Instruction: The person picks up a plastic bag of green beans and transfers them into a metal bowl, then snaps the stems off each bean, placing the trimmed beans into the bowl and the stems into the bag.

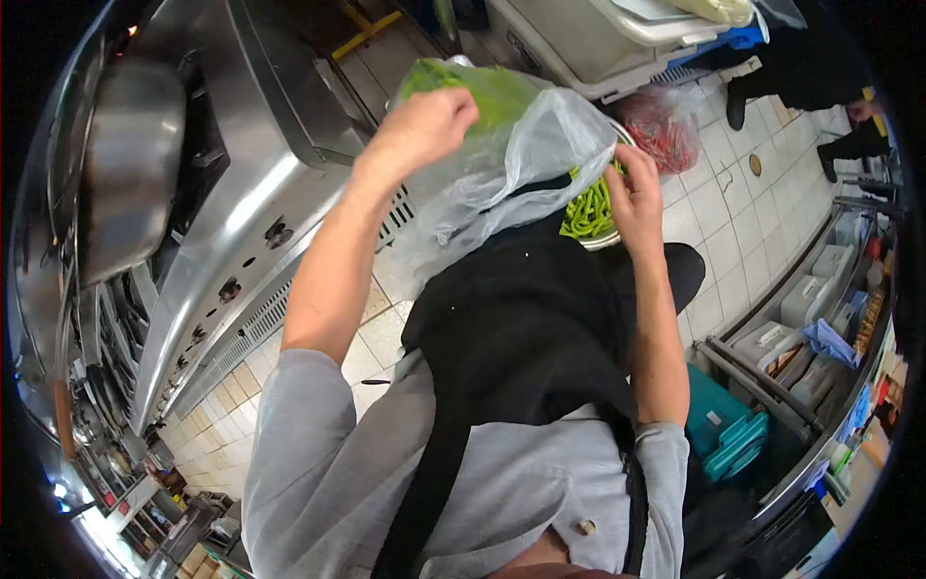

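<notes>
My left hand (429, 125) is closed in a fist above a clear plastic bag (511, 159). Through the bag's film show bright green vegetables (473, 87). Whatever those fingers may hold is hidden. My right hand (637, 198) is at the near right side of a round metal bowl (606, 242), its thumb and fingers bent together over the contents. A small bit of green shows by its fingertips, too little to name. Long thin green pods (586, 212), chillies or beans, lie in the bowl. The bag partly covers the bowl's left side.
A steel cooking range (222, 212) with a large pot (135, 164) runs along the left. A bag of red vegetables (661, 130) rests on the tiled floor (719, 222). Beyond stands a pale bin (569, 43). Another person's legs (786, 82) are upper right; shelving (772, 367) lines the right.
</notes>
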`<action>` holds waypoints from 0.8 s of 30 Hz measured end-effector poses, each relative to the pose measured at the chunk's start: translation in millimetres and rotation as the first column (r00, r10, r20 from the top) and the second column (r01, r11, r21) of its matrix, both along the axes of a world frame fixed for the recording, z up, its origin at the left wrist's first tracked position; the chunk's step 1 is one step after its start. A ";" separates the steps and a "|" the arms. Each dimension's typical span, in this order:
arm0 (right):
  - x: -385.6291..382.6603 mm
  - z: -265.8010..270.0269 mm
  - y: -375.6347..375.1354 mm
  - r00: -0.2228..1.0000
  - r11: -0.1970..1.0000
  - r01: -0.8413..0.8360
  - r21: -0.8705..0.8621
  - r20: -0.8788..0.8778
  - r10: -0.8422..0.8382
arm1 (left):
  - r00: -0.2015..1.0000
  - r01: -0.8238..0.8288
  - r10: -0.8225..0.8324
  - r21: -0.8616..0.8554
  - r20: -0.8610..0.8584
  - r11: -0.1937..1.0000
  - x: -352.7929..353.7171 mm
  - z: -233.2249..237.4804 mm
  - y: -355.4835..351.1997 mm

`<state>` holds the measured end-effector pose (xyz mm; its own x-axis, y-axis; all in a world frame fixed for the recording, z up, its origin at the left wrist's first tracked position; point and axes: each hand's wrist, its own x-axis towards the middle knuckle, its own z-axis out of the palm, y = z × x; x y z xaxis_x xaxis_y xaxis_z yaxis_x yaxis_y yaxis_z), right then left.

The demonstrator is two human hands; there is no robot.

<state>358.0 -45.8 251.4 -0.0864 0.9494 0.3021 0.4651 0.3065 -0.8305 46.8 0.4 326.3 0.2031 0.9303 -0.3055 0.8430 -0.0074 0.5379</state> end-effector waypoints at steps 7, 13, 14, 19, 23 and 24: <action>-12.6 18.0 10.5 0.996 1.000 0.009 0.023 -0.084 -0.007 | 0.978 0.163 -0.151 -0.076 0.140 0.984 17.4 -52.9 -18.5; -62.8 39.3 13.9 0.958 0.953 -0.254 0.166 -0.091 0.271 | 0.985 0.155 -0.159 0.070 0.062 0.985 -31.4 -41.0 63.1; -75.7 40.8 14.1 0.937 0.931 -0.332 0.151 -0.057 0.343 | 0.997 0.072 -0.075 0.071 0.035 0.995 -40.8 -46.0 82.4; -103.4 -5.7 16.0 0.856 0.868 -0.495 -0.029 0.154 0.493 | 0.798 -0.466 0.598 0.551 -0.076 0.692 15.3 10.8 91.0; -88.4 -11.2 11.9 0.832 0.866 -0.472 -0.167 0.239 0.500 | 0.963 -0.256 0.073 0.786 0.261 0.563 55.0 18.2 51.0; -84.3 -11.7 12.9 0.846 0.881 -0.441 -0.171 0.249 0.472 | 0.952 -0.152 -0.083 0.688 0.295 0.709 63.0 13.3 43.1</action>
<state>273.7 -32.8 239.7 -0.5822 0.8064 0.1037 0.5076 0.4602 -0.7284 109.8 43.4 339.6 0.1334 0.8570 0.4978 0.6604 -0.4514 0.6001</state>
